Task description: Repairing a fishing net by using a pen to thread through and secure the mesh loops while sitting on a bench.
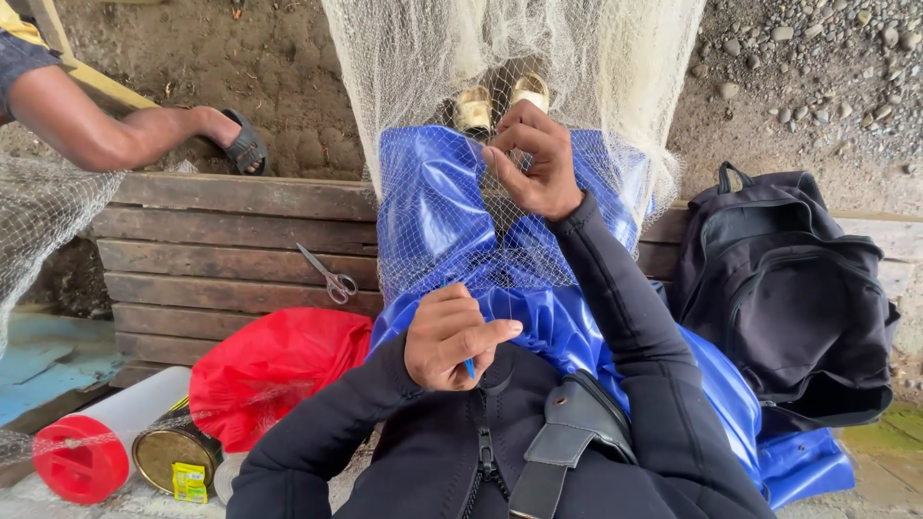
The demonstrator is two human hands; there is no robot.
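Observation:
A pale fishing net [577, 67] hangs from above and drapes over a shiny blue sheet [433, 211] on my lap. My right hand [534, 159] is raised and pinches the mesh between fingers and thumb. My left hand [452, 336] is closed near my chest on a small blue tool [470, 368], of which only the tip shows below the fingers. Both arms are in black sleeves. My feet in tan sandals [500, 101] show through the net.
Scissors [329, 277] lie on the wooden plank bench [221, 250]. A red bag [274, 365], a red-capped white tube [96, 442] and a brass-coloured tin [173, 452] sit lower left. A black backpack [788, 288] rests at right. Another person's leg [125, 130] and more net [38, 221] are upper left.

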